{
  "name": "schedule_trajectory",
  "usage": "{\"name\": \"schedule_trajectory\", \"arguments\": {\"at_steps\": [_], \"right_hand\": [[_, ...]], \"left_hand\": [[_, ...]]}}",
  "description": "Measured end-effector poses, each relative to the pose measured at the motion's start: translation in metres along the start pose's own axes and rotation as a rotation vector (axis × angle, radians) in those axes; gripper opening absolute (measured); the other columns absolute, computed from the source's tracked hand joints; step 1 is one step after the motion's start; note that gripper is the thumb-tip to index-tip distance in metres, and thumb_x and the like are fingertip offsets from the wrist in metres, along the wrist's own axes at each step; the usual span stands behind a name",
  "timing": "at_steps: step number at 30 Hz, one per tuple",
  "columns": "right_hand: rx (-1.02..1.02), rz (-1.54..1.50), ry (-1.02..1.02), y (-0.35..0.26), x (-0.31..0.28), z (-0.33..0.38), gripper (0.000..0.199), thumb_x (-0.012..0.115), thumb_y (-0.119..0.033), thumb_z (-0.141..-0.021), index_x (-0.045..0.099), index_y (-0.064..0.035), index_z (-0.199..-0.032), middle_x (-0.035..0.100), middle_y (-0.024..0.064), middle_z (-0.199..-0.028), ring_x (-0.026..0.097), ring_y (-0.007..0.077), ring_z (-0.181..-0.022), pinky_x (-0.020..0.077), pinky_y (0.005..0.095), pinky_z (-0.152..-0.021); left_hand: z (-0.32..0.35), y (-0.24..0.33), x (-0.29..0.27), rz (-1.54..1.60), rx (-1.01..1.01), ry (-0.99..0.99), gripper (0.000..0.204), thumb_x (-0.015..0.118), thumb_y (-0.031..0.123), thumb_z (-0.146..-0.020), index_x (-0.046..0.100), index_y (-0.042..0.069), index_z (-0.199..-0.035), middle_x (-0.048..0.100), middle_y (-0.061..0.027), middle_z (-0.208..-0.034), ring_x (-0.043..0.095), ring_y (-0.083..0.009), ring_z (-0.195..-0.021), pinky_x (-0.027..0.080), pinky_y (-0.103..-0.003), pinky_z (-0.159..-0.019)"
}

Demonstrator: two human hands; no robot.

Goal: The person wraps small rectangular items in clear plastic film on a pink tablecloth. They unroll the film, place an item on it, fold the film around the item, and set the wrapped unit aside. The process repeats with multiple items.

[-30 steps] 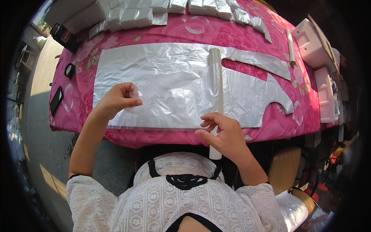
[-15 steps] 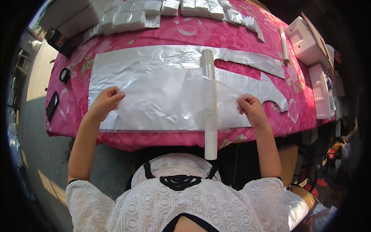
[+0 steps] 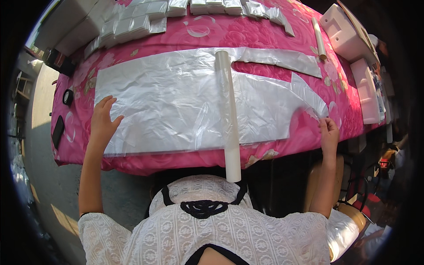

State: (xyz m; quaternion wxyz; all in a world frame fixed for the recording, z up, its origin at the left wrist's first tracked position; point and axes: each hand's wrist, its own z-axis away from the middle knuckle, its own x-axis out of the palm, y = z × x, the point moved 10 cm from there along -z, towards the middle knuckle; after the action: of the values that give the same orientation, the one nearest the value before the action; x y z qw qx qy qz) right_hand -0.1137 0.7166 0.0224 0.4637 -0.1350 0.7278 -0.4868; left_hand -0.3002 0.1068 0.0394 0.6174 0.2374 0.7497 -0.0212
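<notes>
A large, translucent white plastic bag (image 3: 159, 106) lies flat on the table, its two long handle strips reaching right. The far strip (image 3: 287, 62) lies flat, while the near one curves toward me. My right hand (image 3: 329, 132) pinches the tip of that near strip. My left hand (image 3: 104, 121) is open, thumb and fingers apart, over the left part of the bag. Across the bag's middle lies a pale tube (image 3: 229, 119), perhaps a roll of film, its near end jutting past the table edge.
A pink floral cloth (image 3: 198, 31) covers the table. Stacks of folded silvery-white packets (image 3: 132, 26) line the far side. Black tape (image 3: 67, 97), a phone (image 3: 58, 131) and a dark jar (image 3: 59, 62) sit left. A second tube (image 3: 319, 39) and white foam boxes (image 3: 344, 35) stand right.
Both hands have let go of the clear film held up between them, and it now lies down. My right hand has moved right to the near strip's tip; my left has opened and shifted slightly left.
</notes>
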Motion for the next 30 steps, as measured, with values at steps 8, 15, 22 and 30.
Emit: {"name": "schedule_trajectory", "arguments": {"at_steps": [8,15,22,30], "right_hand": [[0.152,0.189,-0.865,-0.066,0.204,0.166,0.046,0.065,-0.043,-0.075,0.065,0.0031,-0.083,0.065,0.0129,-0.070,0.063,0.0219,-0.062,0.0487,0.0304,-0.060],[0.209,0.099,-0.905,-0.052,0.213,0.173,0.044,0.063,-0.040,-0.077,0.065,0.0038,-0.083,0.064,0.0152,-0.067,0.063,0.0256,-0.062,0.0484,0.0329,-0.059],[0.182,0.181,-1.053,-0.086,0.227,0.116,0.054,0.055,-0.048,-0.083,0.066,0.0041,-0.073,0.062,0.0161,-0.061,0.063,0.0273,-0.059,0.0485,0.0353,-0.059],[0.480,-0.545,-0.770,-0.084,0.309,-0.052,0.031,0.054,-0.029,-0.088,0.057,0.0011,-0.094,0.062,0.0091,-0.090,0.060,0.0180,-0.077,0.0502,0.0278,-0.070]], "left_hand": [[0.000,0.203,0.085,0.532,0.338,-0.151,0.046,0.054,0.005,-0.082,0.042,0.000,-0.126,0.043,-0.0169,-0.131,0.041,-0.0329,-0.120,0.035,-0.038,-0.099],[0.004,0.237,0.143,0.327,0.403,-0.163,0.058,0.044,0.012,-0.082,0.026,-0.010,-0.132,0.024,-0.0242,-0.141,0.023,-0.0362,-0.132,0.018,-0.044,-0.108],[0.008,0.235,0.159,0.085,0.354,-0.206,0.062,0.039,0.019,-0.081,0.025,-0.011,-0.133,0.021,-0.0251,-0.142,0.018,-0.0348,-0.135,0.012,-0.046,-0.109],[0.004,0.237,0.159,0.164,0.345,-0.335,0.067,0.042,0.020,-0.079,0.021,-0.010,-0.135,0.018,-0.0248,-0.143,0.015,-0.0351,-0.135,0.011,-0.048,-0.109]]}}
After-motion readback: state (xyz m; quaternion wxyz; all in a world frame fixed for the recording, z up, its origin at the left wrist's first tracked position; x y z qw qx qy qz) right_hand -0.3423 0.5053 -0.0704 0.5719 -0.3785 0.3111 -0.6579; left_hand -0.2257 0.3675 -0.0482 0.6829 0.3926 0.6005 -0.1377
